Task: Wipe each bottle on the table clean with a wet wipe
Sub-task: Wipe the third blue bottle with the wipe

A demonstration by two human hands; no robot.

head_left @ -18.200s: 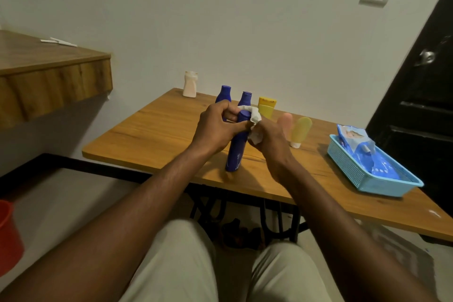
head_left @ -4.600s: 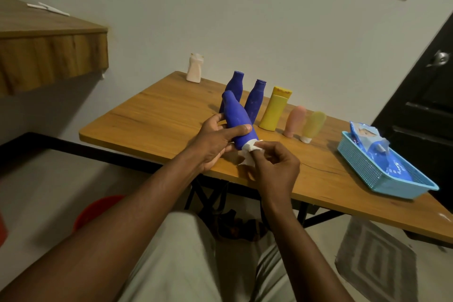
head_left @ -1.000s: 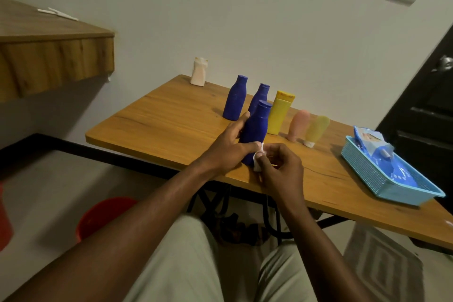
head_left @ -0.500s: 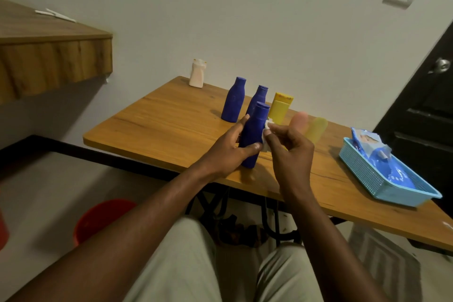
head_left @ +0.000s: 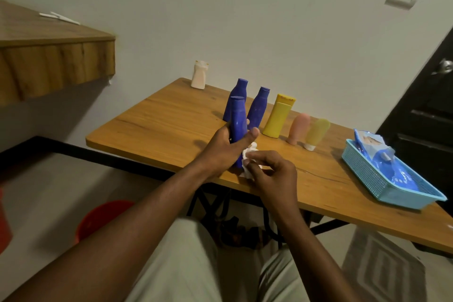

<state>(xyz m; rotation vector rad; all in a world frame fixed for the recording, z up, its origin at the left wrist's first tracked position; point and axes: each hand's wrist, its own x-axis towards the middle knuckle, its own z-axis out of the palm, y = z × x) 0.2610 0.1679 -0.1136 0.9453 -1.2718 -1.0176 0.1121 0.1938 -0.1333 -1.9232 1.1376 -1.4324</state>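
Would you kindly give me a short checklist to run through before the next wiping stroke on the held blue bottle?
1. Left hand grips the blue bottle: ok.
2. Right hand pinches the wet wipe: ok.
3. Wet wipe lies against the blue bottle's lower body: ok.
4. Its base rests on the table: cannot tell, the hands hide it.
5. Clearance from the blue bottles behind: cannot tell.
6. Wipe pack lies in the basket: ok.
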